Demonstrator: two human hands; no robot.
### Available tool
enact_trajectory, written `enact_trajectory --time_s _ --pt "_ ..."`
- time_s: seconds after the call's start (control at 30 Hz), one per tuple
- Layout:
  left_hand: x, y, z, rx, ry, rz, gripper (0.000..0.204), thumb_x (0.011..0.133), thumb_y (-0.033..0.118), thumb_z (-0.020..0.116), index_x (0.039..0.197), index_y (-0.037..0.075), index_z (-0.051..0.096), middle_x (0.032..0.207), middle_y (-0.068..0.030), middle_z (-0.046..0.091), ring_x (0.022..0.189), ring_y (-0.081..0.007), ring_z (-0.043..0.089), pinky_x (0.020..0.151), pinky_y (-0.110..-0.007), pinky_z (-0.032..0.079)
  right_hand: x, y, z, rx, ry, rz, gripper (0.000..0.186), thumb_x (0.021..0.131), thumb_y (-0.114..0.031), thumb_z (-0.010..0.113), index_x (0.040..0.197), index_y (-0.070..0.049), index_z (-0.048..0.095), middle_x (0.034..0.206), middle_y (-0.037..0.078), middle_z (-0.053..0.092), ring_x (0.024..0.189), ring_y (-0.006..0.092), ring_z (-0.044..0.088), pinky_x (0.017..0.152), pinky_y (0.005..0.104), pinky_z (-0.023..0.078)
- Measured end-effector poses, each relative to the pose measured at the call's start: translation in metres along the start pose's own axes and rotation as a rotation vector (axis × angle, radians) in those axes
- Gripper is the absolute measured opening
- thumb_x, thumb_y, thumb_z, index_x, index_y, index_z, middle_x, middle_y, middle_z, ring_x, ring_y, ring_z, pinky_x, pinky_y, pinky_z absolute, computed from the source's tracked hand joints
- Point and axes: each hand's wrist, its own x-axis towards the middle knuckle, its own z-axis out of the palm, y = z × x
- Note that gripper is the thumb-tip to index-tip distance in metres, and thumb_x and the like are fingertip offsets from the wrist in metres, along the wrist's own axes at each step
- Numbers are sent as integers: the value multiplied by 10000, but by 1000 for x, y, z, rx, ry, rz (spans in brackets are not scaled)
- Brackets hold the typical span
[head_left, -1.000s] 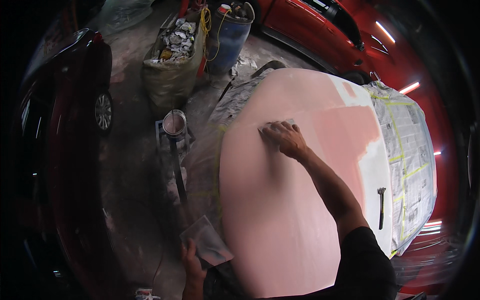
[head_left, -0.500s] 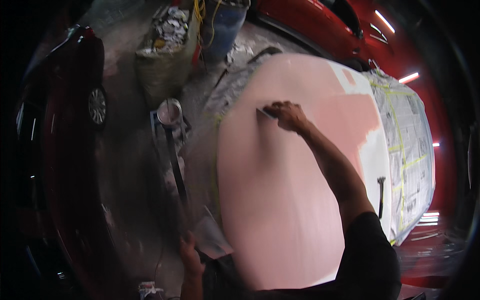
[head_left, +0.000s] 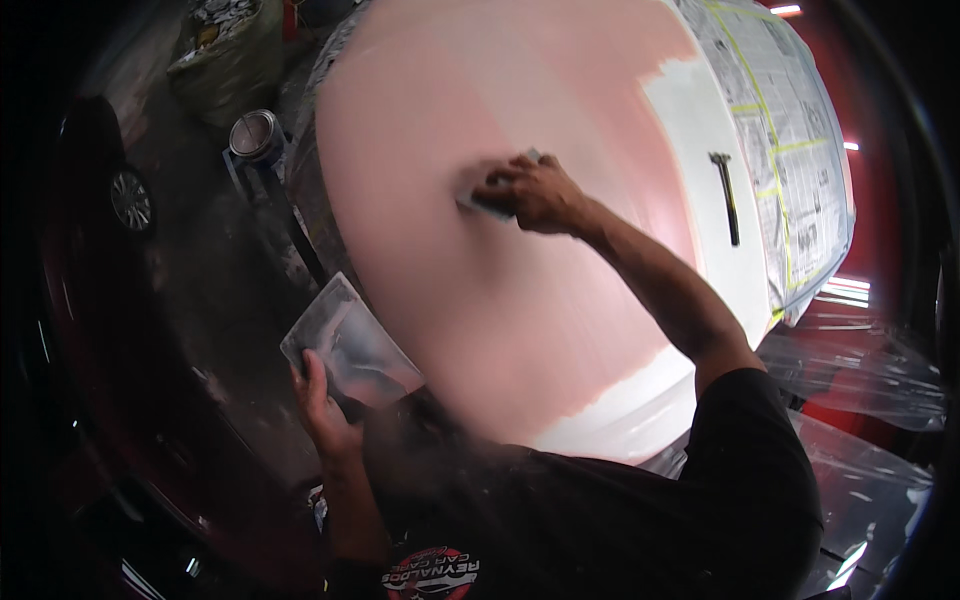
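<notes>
Head view: right hand [head_left: 535, 195], 12 o'clock, grasps a scraper [head_left: 490, 209] over the pink hood [head_left: 500, 320]; left hand [head_left: 322, 410], 8 o'clock, grips a grey board [head_left: 372, 350]. Risk: uneven pressure or tilted edge could leave ridges.

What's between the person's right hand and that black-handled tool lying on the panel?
In the head view, only the surface of the panel lies between the right hand and the tool: pink first, then white.
</notes>
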Motion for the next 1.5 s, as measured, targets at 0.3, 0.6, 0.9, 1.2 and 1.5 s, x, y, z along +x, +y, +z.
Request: enact_trajectory --time_s 0.3,0.6,0.9,1.2,1.5 --pt "-78 16 34 -160 -228 -99 434 1040 296 524 1386 41 471 1309 -129 560 1174 -248 571 971 -390 478 -250 -103 100 42 52 93 711 734 -254 769 1388 -363 513 1419 -38 484 1342 237 414 1038 562 362" --pt "-117 10 39 -285 -307 -197 451 1034 265 528 1421 52 436 1339 -122 549 1224 -266 548 1027 -406 449 -347 -156 127 153 45 177 610 739 -268 759 1323 -318 589 1386 -10 526 1328 257 435 1070 576 331" --pt "-86 -41 66 -355 -194 -312 352 968 224 585 1273 49 572 1225 -104 625 1137 -257 605 990 -415 489 -254 -188 -12 628 609 -322 634 810 -59 614 1426 -81 462 1453 221 431 1337 445 417 1134 534 339" --pt "-31 29 71 -241 -388 -60 402 1040 361 490 1288 50 547 1199 -96 596 1115 -216 574 972 -345 459 -161 -120 -55 197 485 -189 629 779 -76 661 1388 -160 534 1400 121 489 1317 380 428 1040 569 377" --pt "-41 64 99 179 -378 386 760 1031 618 207 1349 -16 481 1225 -121 591 1134 -215 564 986 -349 440 -114 -167 -96 427 365 -313 828 617 -67 769 1394 -244 547 1409 61 498 1310 335 426 1007 511 390"
